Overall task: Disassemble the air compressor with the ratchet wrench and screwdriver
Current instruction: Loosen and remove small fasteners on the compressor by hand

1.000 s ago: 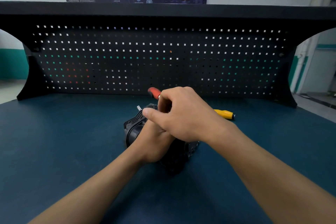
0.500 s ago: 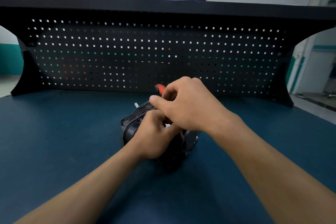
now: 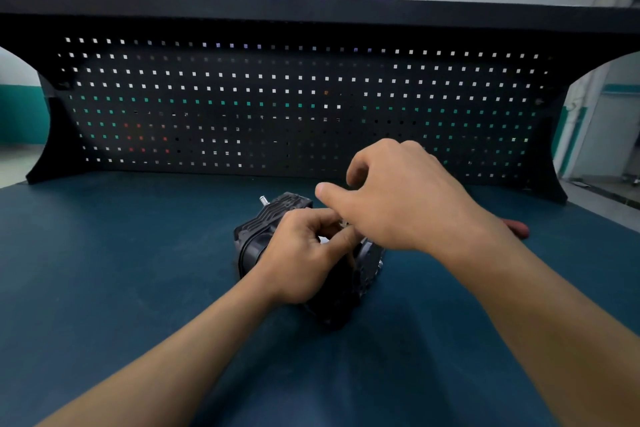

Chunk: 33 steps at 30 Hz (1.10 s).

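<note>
The black air compressor [image 3: 273,218] sits mid-desk [image 3: 138,288]. The left hand [image 3: 301,260] curls over its top, gripping it. The right hand [image 3: 398,204] hovers just above with fingers bent and thumb out; I cannot tell whether it pinches anything. A red-handled tool [image 3: 517,228] lies behind the right forearm.

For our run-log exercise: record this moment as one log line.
left hand: holds air compressor | right hand: curled above it, grasp unclear | red-handled tool: lying on bench behind right forearm

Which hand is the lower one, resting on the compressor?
The left hand, fingers curled on the black air compressor; the right hand sits higher, above it.
</note>
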Each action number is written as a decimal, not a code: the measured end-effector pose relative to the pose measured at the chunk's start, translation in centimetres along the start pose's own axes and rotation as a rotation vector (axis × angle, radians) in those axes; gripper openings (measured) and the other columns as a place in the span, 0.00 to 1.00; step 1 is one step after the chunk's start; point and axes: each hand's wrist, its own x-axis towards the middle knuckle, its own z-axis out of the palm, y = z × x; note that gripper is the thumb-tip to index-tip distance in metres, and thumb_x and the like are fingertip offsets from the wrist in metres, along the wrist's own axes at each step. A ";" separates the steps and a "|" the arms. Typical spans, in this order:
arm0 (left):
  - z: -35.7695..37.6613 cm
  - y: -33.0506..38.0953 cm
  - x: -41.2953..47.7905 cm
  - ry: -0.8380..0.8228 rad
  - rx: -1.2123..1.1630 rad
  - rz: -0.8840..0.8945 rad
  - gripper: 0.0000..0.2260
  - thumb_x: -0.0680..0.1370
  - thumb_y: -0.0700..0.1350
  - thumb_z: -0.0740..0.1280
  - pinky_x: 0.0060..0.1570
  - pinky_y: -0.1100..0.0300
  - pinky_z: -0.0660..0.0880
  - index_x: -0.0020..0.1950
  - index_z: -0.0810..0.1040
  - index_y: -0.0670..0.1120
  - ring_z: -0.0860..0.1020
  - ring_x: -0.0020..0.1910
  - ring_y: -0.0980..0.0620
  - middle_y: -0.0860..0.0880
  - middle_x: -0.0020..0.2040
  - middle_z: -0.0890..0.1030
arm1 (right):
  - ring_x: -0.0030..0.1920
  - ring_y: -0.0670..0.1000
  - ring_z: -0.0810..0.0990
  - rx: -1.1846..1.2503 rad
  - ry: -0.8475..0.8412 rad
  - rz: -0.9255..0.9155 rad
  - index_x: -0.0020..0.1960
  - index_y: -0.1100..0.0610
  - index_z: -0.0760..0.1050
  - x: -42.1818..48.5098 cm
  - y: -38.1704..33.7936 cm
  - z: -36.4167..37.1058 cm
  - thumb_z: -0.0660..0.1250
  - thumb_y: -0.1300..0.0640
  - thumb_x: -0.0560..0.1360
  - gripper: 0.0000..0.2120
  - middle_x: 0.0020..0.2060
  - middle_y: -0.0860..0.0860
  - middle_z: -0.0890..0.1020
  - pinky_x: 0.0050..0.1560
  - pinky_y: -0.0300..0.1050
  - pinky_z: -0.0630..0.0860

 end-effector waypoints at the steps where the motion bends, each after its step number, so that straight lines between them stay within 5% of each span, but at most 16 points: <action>1: 0.0 0.0 0.0 -0.007 0.006 -0.014 0.14 0.80 0.44 0.68 0.33 0.61 0.73 0.36 0.80 0.40 0.79 0.30 0.55 0.48 0.32 0.83 | 0.40 0.49 0.78 0.001 0.000 -0.003 0.44 0.50 0.79 0.0 0.0 0.1 0.66 0.34 0.72 0.19 0.38 0.45 0.77 0.40 0.45 0.78; 7: -0.3 0.1 0.0 -0.056 -0.085 -0.055 0.12 0.81 0.42 0.66 0.38 0.54 0.78 0.38 0.82 0.45 0.82 0.35 0.52 0.47 0.36 0.84 | 0.43 0.49 0.80 0.082 -0.066 -0.011 0.41 0.50 0.80 0.6 0.3 1.3 0.67 0.32 0.70 0.21 0.39 0.46 0.80 0.40 0.48 0.80; 13: -0.7 -0.1 0.2 -0.062 -0.142 -0.067 0.14 0.83 0.42 0.62 0.39 0.38 0.73 0.44 0.80 0.34 0.78 0.36 0.38 0.31 0.40 0.80 | 0.37 0.46 0.81 0.211 -0.117 -0.031 0.40 0.52 0.81 1.1 1.0 2.6 0.65 0.30 0.71 0.25 0.41 0.49 0.81 0.38 0.49 0.82; 15: -0.7 0.0 0.2 -0.082 -0.159 -0.076 0.15 0.83 0.42 0.62 0.39 0.39 0.73 0.43 0.80 0.35 0.78 0.37 0.42 0.32 0.40 0.81 | 0.37 0.45 0.81 0.230 -0.092 -0.047 0.39 0.52 0.81 1.2 0.9 2.8 0.63 0.28 0.70 0.27 0.40 0.48 0.81 0.37 0.46 0.81; 19: -1.0 0.5 0.1 -0.119 -0.204 -0.060 0.18 0.84 0.41 0.61 0.39 0.59 0.76 0.38 0.82 0.52 0.80 0.37 0.53 0.48 0.36 0.83 | 0.34 0.42 0.81 0.284 -0.094 -0.104 0.38 0.52 0.81 1.1 0.5 3.0 0.61 0.28 0.73 0.28 0.31 0.46 0.83 0.36 0.42 0.78; 23: -1.1 0.4 0.3 -0.110 -0.176 -0.047 0.13 0.83 0.43 0.62 0.43 0.36 0.75 0.42 0.81 0.40 0.78 0.38 0.32 0.34 0.40 0.81 | 0.28 0.43 0.77 0.391 -0.099 -0.137 0.34 0.54 0.80 1.3 0.4 2.7 0.61 0.30 0.75 0.28 0.26 0.45 0.79 0.30 0.38 0.72; 27: -0.9 0.5 0.2 -0.074 -0.146 -0.050 0.13 0.83 0.43 0.63 0.41 0.38 0.74 0.42 0.81 0.41 0.79 0.36 0.37 0.35 0.39 0.82 | 0.25 0.43 0.73 0.423 -0.112 -0.144 0.30 0.54 0.77 1.4 0.5 2.5 0.61 0.33 0.77 0.29 0.22 0.45 0.75 0.29 0.37 0.69; 33: -0.8 0.3 0.2 -0.041 -0.073 -0.040 0.11 0.82 0.39 0.64 0.40 0.35 0.74 0.44 0.79 0.32 0.78 0.40 0.31 0.33 0.39 0.81 | 0.42 0.46 0.82 0.269 -0.120 -0.144 0.40 0.50 0.82 1.2 0.2 3.0 0.63 0.33 0.75 0.22 0.43 0.48 0.82 0.45 0.50 0.82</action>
